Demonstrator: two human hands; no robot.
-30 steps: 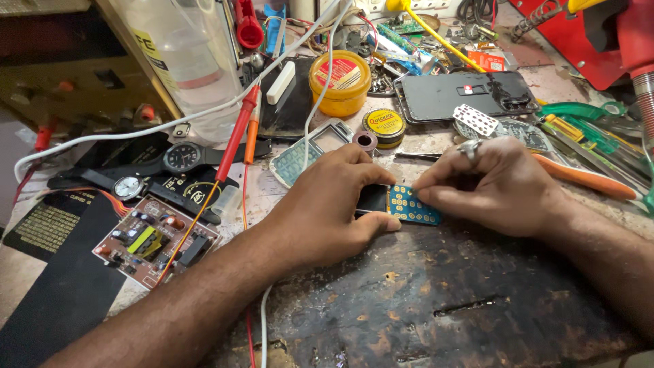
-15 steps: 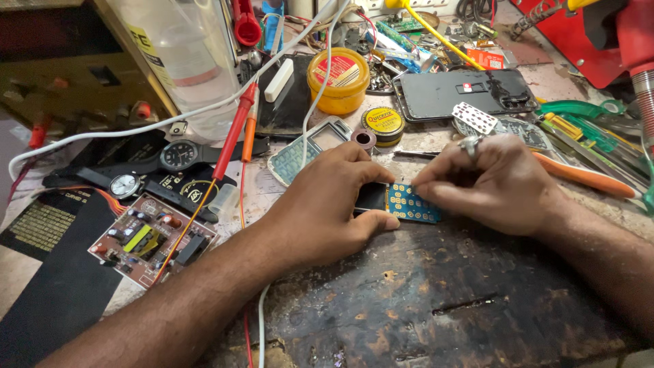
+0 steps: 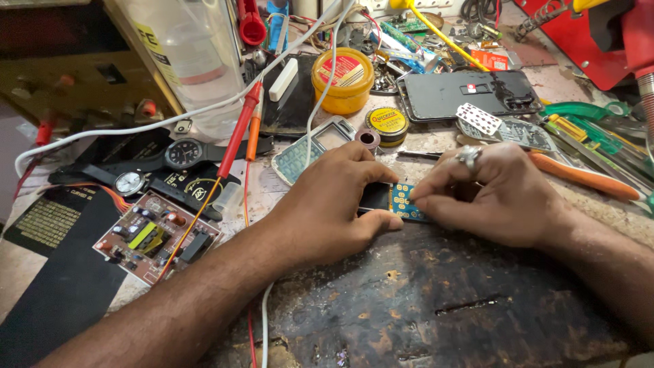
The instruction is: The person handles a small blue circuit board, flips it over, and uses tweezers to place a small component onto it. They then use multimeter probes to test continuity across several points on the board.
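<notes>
Gripping point: both hands met over a small phone circuit board (image 3: 402,203), which lay flat on the dark, scarred work mat (image 3: 436,307) near the middle of the bench.
Board: its blue face with gold keypad contacts showed between the two hands; the dark screen end (image 3: 374,196) lay under the left fingers.
Left hand (image 3: 327,204): it was closed on the board's screen end, thumb along the near edge and fingers curled over the far edge.
Right hand (image 3: 494,194): it was pinched down on the board's right end, fingertips touching the keypad contacts; a ring (image 3: 469,157) sat on one finger. Whether anything small was held under the fingertips could not be told.
Behind the left hand: a phone front cover (image 3: 310,150) with a clear window lay tilted, just beside a small solder-wire spool (image 3: 368,139) and a round yellow-lidded tin (image 3: 387,123).
Further back: a larger yellow tub (image 3: 342,80) stood near a black phone back panel (image 3: 470,94).
Right side: orange-handled pliers (image 3: 586,178) lay just beyond the right wrist, with green-handled tools (image 3: 586,112) behind.
Left side: a red probe (image 3: 235,133) and an orange-tipped one (image 3: 253,129) lay across the bench; two wristwatches (image 3: 184,153) rested near a brown circuit board (image 3: 155,235) carrying mixed components.
Cable: a white wire (image 3: 320,102) ran from the back of the bench down under the left forearm.
</notes>
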